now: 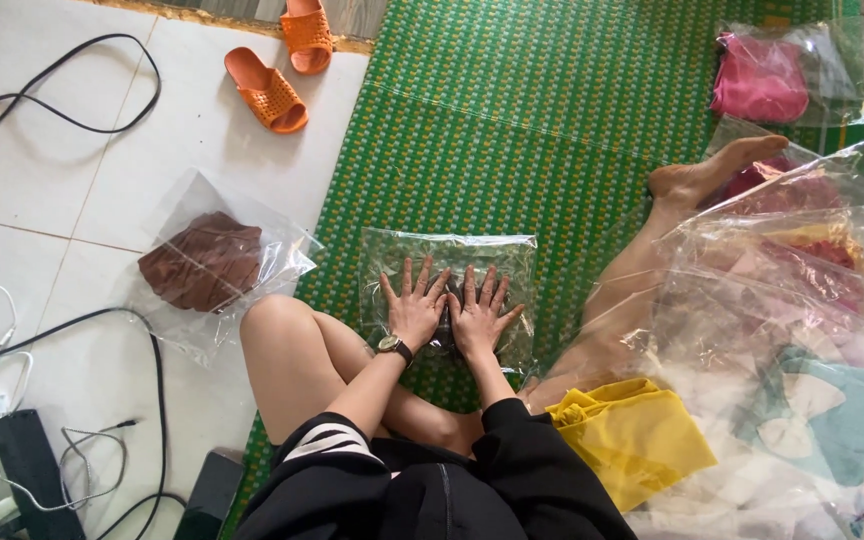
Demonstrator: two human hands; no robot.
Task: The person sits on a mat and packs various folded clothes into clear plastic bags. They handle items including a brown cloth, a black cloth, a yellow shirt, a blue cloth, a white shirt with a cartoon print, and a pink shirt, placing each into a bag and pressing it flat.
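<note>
A clear plastic bag (449, 252) with a dark folded garment inside lies on the green woven mat (512, 130) in front of me. My left hand (415, 305), with a watch on its wrist, presses flat on the bag with fingers spread. My right hand (482, 312) lies flat beside it, also spread, touching the left hand. Both palms cover the dark garment, so little of it shows.
A brown garment in a clear bag (207, 262) lies on the white tiles to the left. A yellow cloth (637, 435) rests by my right leg. Several bagged garments (802, 300) pile at the right. Orange sandals (270, 90) and black cables (72, 330) lie on the tiles.
</note>
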